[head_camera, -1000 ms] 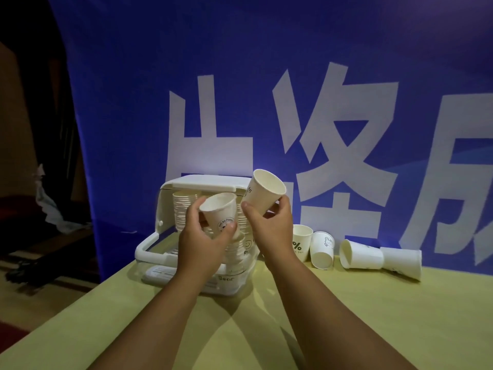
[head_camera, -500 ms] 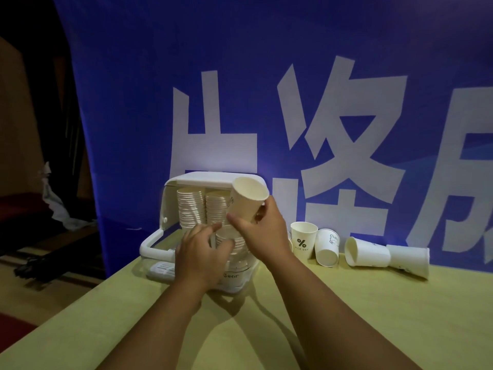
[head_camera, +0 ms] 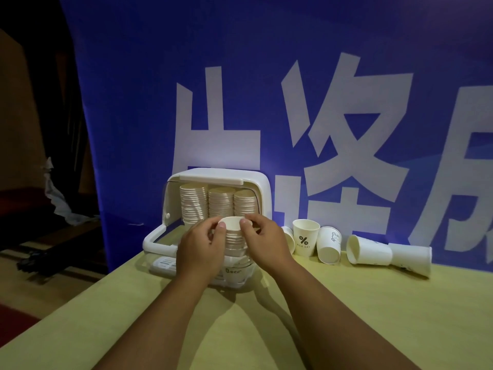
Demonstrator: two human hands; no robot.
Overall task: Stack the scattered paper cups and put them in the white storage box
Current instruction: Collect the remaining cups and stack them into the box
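Observation:
The white storage box [head_camera: 262,186] stands open on the yellow table, with three tall stacks of paper cups [head_camera: 220,202] at its back. A shorter cup stack [head_camera: 234,237] rises in front of them. My left hand [head_camera: 200,245] and my right hand [head_camera: 266,240] both pinch the rim of the top cup [head_camera: 231,223] on that stack, one from each side. Right of the box, several loose cups remain: an upright cup with a % mark [head_camera: 305,237], a tilted cup [head_camera: 329,245], and two lying nested [head_camera: 369,249].
A blue banner [head_camera: 293,102] with large white characters hangs right behind the table. The table's left edge [head_camera: 66,303] drops off to a dark floor. The box's front flap with handle [head_camera: 154,243] lies open toward the left.
Both cups that I held in the air have come down onto the front stack. My hands lowered and now pinch the top rim together.

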